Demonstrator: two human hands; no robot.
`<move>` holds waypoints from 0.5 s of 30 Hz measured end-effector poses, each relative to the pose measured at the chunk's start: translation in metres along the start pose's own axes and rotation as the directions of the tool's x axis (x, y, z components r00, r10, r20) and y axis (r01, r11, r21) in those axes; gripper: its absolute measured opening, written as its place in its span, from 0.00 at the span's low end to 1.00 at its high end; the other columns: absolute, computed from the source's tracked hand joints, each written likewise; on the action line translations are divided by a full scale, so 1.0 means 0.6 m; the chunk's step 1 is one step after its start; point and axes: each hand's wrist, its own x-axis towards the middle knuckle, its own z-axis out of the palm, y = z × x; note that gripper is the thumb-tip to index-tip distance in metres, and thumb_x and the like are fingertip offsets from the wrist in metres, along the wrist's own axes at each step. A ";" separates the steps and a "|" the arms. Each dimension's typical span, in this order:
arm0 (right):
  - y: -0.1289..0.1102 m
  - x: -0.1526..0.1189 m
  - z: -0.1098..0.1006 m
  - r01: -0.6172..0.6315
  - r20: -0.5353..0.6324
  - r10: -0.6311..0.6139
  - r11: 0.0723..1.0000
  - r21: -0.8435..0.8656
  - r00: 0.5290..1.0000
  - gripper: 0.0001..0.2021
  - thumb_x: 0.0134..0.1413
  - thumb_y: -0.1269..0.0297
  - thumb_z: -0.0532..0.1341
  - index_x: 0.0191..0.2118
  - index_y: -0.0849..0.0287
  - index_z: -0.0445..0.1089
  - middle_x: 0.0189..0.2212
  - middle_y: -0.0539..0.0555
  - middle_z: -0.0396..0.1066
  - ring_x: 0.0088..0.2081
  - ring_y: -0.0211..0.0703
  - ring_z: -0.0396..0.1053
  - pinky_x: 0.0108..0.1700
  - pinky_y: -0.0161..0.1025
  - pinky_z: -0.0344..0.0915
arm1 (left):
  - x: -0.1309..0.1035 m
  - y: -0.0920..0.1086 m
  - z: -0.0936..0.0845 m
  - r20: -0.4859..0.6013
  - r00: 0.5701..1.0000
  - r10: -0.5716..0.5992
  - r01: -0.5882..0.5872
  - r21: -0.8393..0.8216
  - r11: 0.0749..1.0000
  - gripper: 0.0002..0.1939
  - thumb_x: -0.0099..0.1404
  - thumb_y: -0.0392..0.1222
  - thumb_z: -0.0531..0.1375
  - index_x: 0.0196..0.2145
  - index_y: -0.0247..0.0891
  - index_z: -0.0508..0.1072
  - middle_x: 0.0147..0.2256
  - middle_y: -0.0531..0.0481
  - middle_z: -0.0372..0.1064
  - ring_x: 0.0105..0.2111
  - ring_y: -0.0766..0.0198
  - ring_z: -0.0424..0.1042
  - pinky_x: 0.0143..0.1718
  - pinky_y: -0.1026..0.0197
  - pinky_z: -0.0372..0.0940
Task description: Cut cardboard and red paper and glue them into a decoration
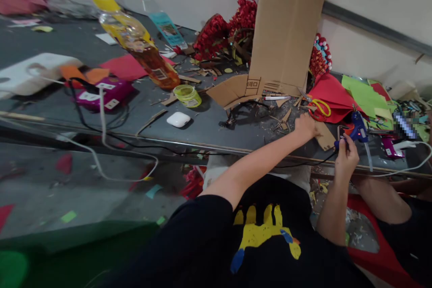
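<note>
My left hand (306,127) has its fingers curled onto the left end of a small flat piece of cardboard (325,137) by the bench's front edge. In my right hand (347,158) is the handle of a blue glue gun (358,127) with an orange trigger. A small red light glows on its body, and a pale glue stick (369,158) sticks out of it. Yellow-handled scissors (321,107) lie just beyond my left hand, against folded red paper (332,96). The glue gun's nozzle is hard to make out.
A tall cardboard panel (290,18) stands at the back. Farther left are a drink bottle (138,45), an open jar (187,96), a white case (178,119) and a purple power strip (104,92). Cords cross the bench edge. Another person's arm (381,198) is at right.
</note>
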 end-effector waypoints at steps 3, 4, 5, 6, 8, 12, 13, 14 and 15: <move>0.005 0.007 -0.010 -0.036 -0.027 0.036 0.999 -0.003 0.999 0.26 0.55 0.45 0.57 0.49 0.62 0.73 0.46 0.63 0.71 0.38 0.45 0.72 0.40 0.43 0.71 | 0.002 -0.006 -0.001 0.016 0.999 -0.039 0.039 -0.018 0.999 0.46 0.49 0.63 0.67 0.55 0.24 0.65 0.54 0.29 0.62 0.55 0.45 0.62 0.51 0.53 0.63; 0.006 0.009 -0.011 -0.050 -0.031 0.050 0.999 -0.001 0.998 0.26 0.55 0.45 0.57 0.49 0.62 0.72 0.47 0.63 0.70 0.37 0.45 0.72 0.39 0.43 0.71 | -0.001 -0.012 -0.005 0.031 0.998 -0.047 0.049 -0.039 0.998 0.45 0.49 0.63 0.67 0.54 0.25 0.66 0.54 0.29 0.62 0.56 0.45 0.62 0.52 0.53 0.62; 0.007 0.011 -0.011 -0.061 -0.034 0.061 0.998 0.000 0.998 0.27 0.55 0.45 0.56 0.50 0.61 0.72 0.47 0.62 0.70 0.37 0.45 0.72 0.38 0.43 0.71 | -0.003 -0.020 -0.010 0.053 0.997 -0.053 0.056 -0.063 0.996 0.43 0.49 0.61 0.68 0.53 0.26 0.67 0.54 0.29 0.62 0.56 0.45 0.62 0.52 0.53 0.62; 0.008 0.012 -0.010 -0.067 -0.036 0.067 0.998 0.002 0.997 0.27 0.55 0.44 0.56 0.50 0.61 0.72 0.48 0.62 0.69 0.37 0.45 0.72 0.38 0.43 0.71 | -0.005 -0.029 -0.015 0.079 0.995 -0.054 0.061 -0.087 0.994 0.39 0.50 0.60 0.67 0.51 0.27 0.69 0.53 0.29 0.64 0.55 0.45 0.64 0.51 0.53 0.63; 0.011 0.011 -0.006 -0.070 -0.030 0.071 0.997 0.017 0.997 0.27 0.56 0.44 0.56 0.51 0.60 0.71 0.48 0.62 0.69 0.38 0.45 0.72 0.39 0.43 0.72 | -0.008 -0.050 -0.025 0.135 0.990 -0.044 0.062 -0.129 0.990 0.30 0.54 0.58 0.66 0.45 0.30 0.74 0.48 0.32 0.70 0.50 0.47 0.69 0.47 0.55 0.65; 0.015 0.005 0.002 -0.049 -0.013 0.050 0.997 0.054 0.999 0.27 0.57 0.44 0.54 0.52 0.59 0.70 0.48 0.61 0.69 0.38 0.44 0.72 0.37 0.43 0.73 | -0.013 -0.100 -0.042 0.203 0.979 -0.007 0.048 -0.196 0.980 0.18 0.60 0.54 0.61 0.31 0.34 0.76 0.29 0.45 0.74 0.33 0.57 0.74 0.33 0.61 0.65; 0.015 0.005 0.003 -0.044 -0.016 0.045 0.998 0.054 0.999 0.27 0.57 0.44 0.54 0.52 0.59 0.70 0.47 0.60 0.69 0.38 0.44 0.72 0.36 0.42 0.73 | -0.015 -0.113 -0.048 0.212 0.977 -0.003 0.054 -0.239 0.970 0.16 0.61 0.52 0.60 0.29 0.35 0.76 0.26 0.47 0.72 0.30 0.60 0.73 0.30 0.62 0.64; 0.016 0.006 0.004 -0.040 -0.023 0.041 0.998 0.049 0.999 0.26 0.57 0.44 0.54 0.52 0.59 0.71 0.47 0.60 0.69 0.37 0.44 0.72 0.36 0.42 0.73 | -0.019 -0.127 -0.056 0.221 0.975 0.001 0.067 -0.299 0.952 0.14 0.62 0.49 0.60 0.28 0.35 0.75 0.23 0.49 0.70 0.26 0.62 0.72 0.27 0.63 0.63; 0.015 0.007 0.005 -0.036 -0.032 0.038 0.998 0.042 0.999 0.26 0.57 0.45 0.54 0.51 0.59 0.71 0.47 0.60 0.69 0.37 0.43 0.72 0.35 0.42 0.73 | -0.023 -0.140 -0.065 0.223 0.975 -0.004 0.093 -0.389 0.917 0.12 0.62 0.46 0.60 0.27 0.35 0.74 0.21 0.50 0.69 0.23 0.64 0.70 0.24 0.64 0.61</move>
